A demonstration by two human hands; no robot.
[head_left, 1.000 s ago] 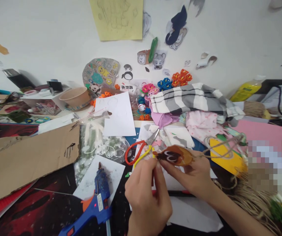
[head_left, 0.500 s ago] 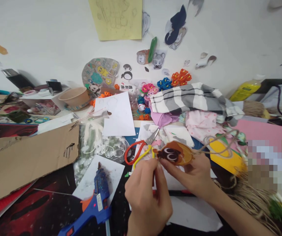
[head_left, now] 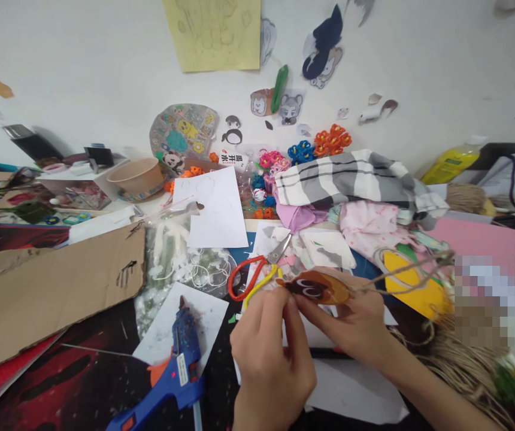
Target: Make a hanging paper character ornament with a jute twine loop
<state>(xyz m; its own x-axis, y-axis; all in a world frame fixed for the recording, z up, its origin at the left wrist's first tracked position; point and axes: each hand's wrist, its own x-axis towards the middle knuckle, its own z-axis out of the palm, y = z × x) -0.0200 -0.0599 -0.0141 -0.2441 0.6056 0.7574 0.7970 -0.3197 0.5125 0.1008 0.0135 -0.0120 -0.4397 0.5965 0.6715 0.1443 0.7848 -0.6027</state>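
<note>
A piece of cardboard [head_left: 60, 287] lies at the far left, then a blue glue gun [head_left: 184, 341] with its nozzle over white paper [head_left: 212, 308]. Next come scissors [head_left: 269, 259], with one red handle and one yellow. The left hand [head_left: 273, 359] has thumb and forefinger together at the left tip of a brown cutout [head_left: 329, 287] (whether they grip it, I cannot tell). The right hand [head_left: 359, 314] has its fingers clamped on the cutout, held above the desk; string [head_left: 441, 257] trails rightward from it.
</note>
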